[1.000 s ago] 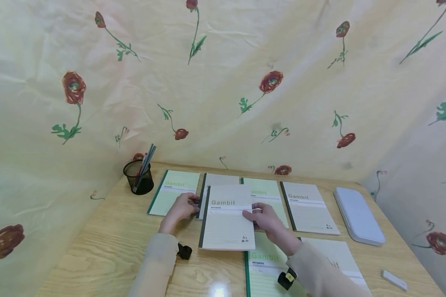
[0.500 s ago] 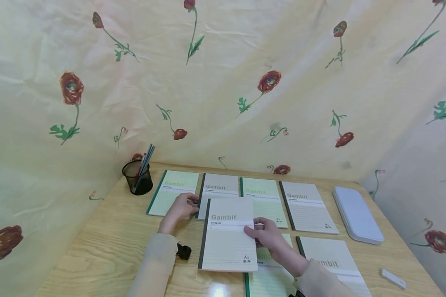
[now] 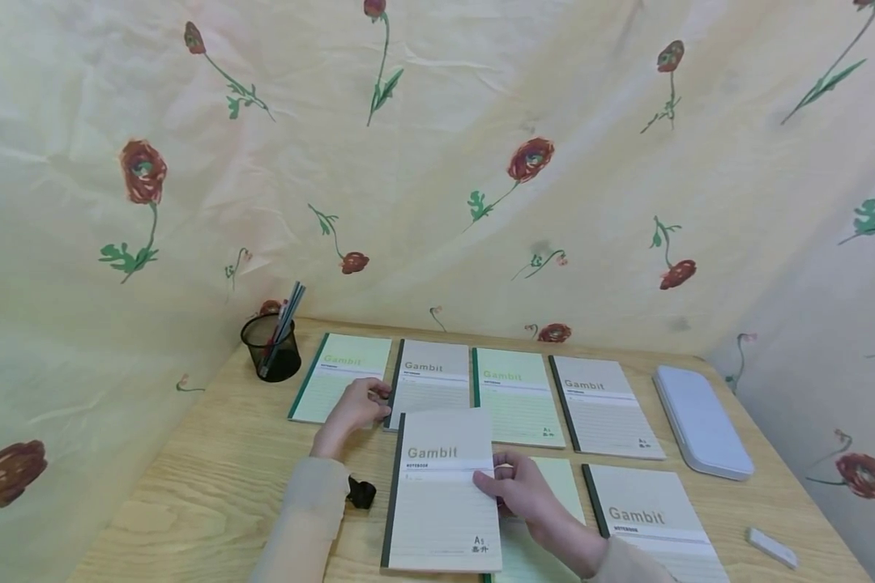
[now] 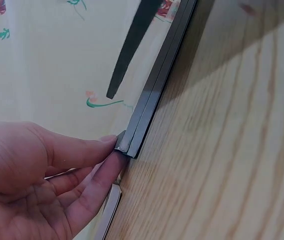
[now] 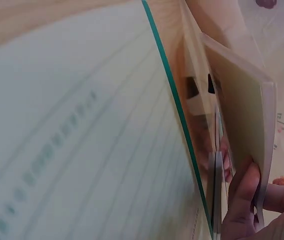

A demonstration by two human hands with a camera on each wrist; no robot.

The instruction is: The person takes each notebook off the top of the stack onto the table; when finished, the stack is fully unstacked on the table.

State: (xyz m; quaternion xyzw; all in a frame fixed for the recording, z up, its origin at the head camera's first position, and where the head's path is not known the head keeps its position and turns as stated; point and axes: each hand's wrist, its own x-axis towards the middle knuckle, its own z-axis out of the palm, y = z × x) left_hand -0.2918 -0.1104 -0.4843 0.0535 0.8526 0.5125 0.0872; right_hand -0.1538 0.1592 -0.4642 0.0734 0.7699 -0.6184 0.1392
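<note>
My right hand [image 3: 528, 494] grips a white Gambit notebook [image 3: 441, 510] with a dark spine by its right edge, thumb on the cover and fingers beneath. In the right wrist view this notebook [image 5: 244, 110] is raised above the desk. It overlaps a pale green notebook [image 3: 554, 486] in the front row. My left hand [image 3: 356, 407] is at the lower left corner of a white notebook [image 3: 437, 376] in the back row. The left wrist view shows its thumb and finger pinching the corner of the dark spines [image 4: 154, 90], stacked two deep.
Two pale green notebooks [image 3: 353, 364] [image 3: 518, 389] and a white one [image 3: 608, 405] complete the back row. Another white notebook [image 3: 649, 510] lies front right. A mesh pen cup [image 3: 280, 356], a pale blue case [image 3: 703, 421] and a small white stick-shaped item [image 3: 771, 547] stand near the desk's sides.
My right hand has drawn the white notebook back from over the back row toward the front of the desk, uncovering the notebooks behind. My left hand has stayed in place.
</note>
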